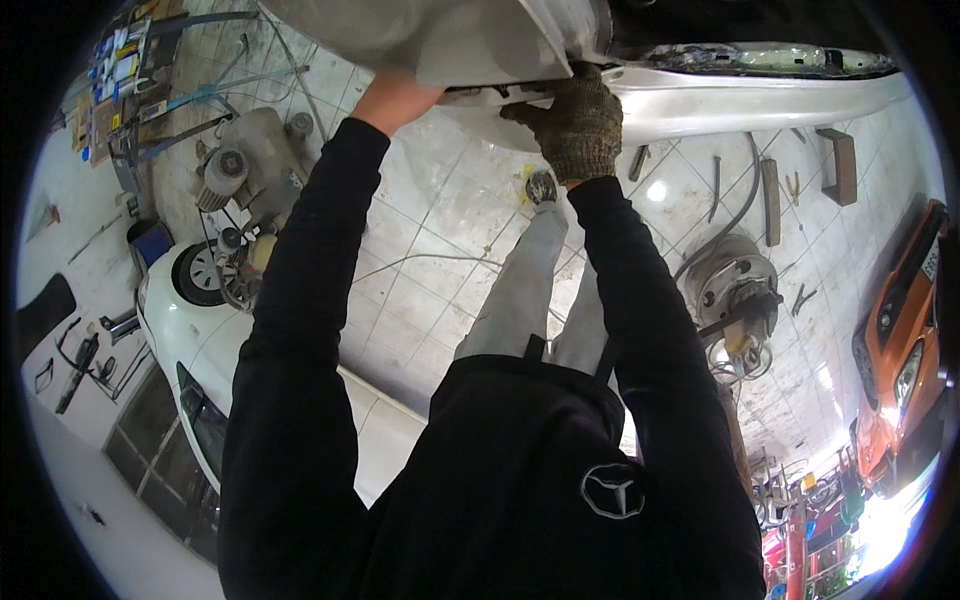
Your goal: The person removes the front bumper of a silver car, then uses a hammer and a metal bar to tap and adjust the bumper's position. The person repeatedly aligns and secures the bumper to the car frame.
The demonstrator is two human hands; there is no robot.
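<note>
A grey car body panel (470, 40) spans the top of the view, its lower edge above a tiled floor. My bare left hand (398, 98) reaches up to that edge, and its fingers are hidden behind the panel. My right hand (583, 125), in a dark knit work glove, is closed at the panel's lower right corner, with the thumb pointing left. Just right of the glove runs the white sill (740, 105) of the car, below a dark door opening. Between my hands, dark brackets or gaps show along the panel's underside.
A motor-driven compressor (225, 175) and a white car (195, 330) stand to the left. On the right are a wheel-hub-like metal stand (735, 285), a hose (745, 205), metal bars (770, 200), pliers (793, 188) and an orange car front (900, 370). A thin cable (430, 257) crosses the floor.
</note>
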